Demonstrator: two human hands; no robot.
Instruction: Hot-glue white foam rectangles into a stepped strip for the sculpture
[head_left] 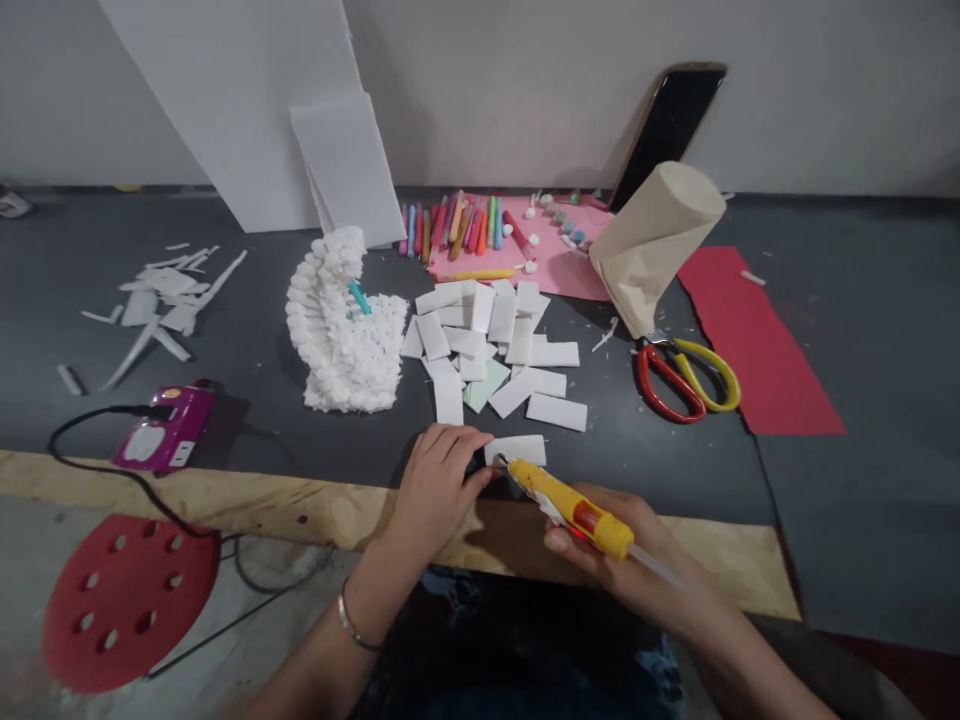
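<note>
My right hand (626,530) is wrapped round a yellow glue gun (566,498), a clear glue stick poking out of its back. Its dark nozzle points down at a small white foam-board strip (525,450) near the table's front edge. Whether the tip touches the strip, I cannot tell. My left hand (442,480) pinches the strip's left end between thumb and fingers. Just beyond lies a loose pile of similar white strips (480,320), with a pale green one among them. To its left stands a bumpy white curved craft piece (349,340) with a turquoise crayon (360,297) on it.
Red-and-yellow-handled scissors (675,385) lie right, beside a beige paper-wrapped roll (656,235) and red paper (765,350). Crayons (469,225) rest on pink paper (562,270); a phone (671,125) leans behind. Left are white scraps (169,285), a purple box (169,430) with a cable, and a red stool (131,600).
</note>
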